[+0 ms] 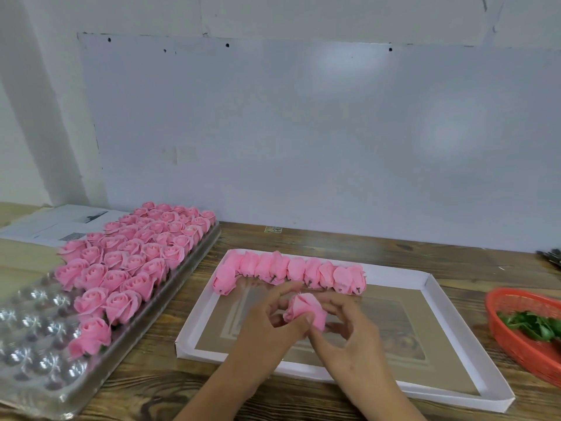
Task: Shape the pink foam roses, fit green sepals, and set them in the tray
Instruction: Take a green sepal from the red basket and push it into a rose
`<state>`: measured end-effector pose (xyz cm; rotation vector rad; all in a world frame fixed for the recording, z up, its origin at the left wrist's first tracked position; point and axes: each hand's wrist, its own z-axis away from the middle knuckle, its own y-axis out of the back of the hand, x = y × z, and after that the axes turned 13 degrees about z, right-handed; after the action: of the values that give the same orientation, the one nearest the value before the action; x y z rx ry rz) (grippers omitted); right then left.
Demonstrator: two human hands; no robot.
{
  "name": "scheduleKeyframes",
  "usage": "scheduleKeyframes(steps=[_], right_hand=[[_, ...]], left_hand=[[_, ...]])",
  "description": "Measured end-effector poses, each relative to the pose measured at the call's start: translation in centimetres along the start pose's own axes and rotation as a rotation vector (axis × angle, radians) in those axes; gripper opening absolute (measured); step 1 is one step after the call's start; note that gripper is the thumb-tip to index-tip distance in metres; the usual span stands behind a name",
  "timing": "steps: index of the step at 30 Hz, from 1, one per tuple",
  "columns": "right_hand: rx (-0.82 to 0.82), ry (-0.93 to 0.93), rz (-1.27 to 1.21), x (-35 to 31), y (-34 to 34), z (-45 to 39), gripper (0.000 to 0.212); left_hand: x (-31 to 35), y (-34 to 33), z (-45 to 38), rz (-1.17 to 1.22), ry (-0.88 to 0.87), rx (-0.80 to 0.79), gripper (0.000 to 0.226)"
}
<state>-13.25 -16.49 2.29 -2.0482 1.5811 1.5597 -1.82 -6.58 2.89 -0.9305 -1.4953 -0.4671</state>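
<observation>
Pink rose pinched by both hands' fingers; base hidden; basket cut off.

Readable text: none anywhere in view.
Printed sheet behind the clear rose tray: dark blocks and lines, too blurred to read.
Small sticker on the table beyond the white tray: illegible.

Pink foam rose, tightly furled, held above white tray.
</observation>
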Motion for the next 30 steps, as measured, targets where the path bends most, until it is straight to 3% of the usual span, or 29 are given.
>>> scheduleKeyframes(steps=[3, 7, 12, 15, 21, 27, 30], right_hand=[[-0.001, 0.072, 0.008, 0.0, 0.1, 0.0, 0.032], [0.050, 0.111, -0.011, 0.0, 0.1, 0.0, 0.038], [0.040, 0.069, -0.045, -0.2, 0.1, -0.1, 0.036], [-0.007, -0.028, -0.194, -0.8, 0.4, -0.2, 0.036], [-0.188, -0.407, -0.515, -1.0, 1.8, -1.0, 0.025], [-0.224, -0.405, -0.545, -0.6, 2.0, -0.8, 0.018], [-0.213, -0.467, -0.757, -0.6, 2.2, -1.0, 0.023]], left_hand=[[0.4, 0.0, 0.1, -0.013, 0.009, -0.058, 0.044], [0.7, -0.1, 0.3, -0.041, -0.054, -0.096, 0.034], [0.5, -0.1, 0.2, -0.008, -0.081, -0.030, 0.028], [0.6, 0.0, 0.2, -0.007, -0.094, -0.012, 0.028], [0.8, -0.1, 0.3, -0.043, -0.104, -0.012, 0.032], [0.4, -0.2, 0.3, -0.090, -0.120, -0.034, 0.027], [0.3, -0.1, 0.3, -0.081, -0.094, -0.063, 0.055]])
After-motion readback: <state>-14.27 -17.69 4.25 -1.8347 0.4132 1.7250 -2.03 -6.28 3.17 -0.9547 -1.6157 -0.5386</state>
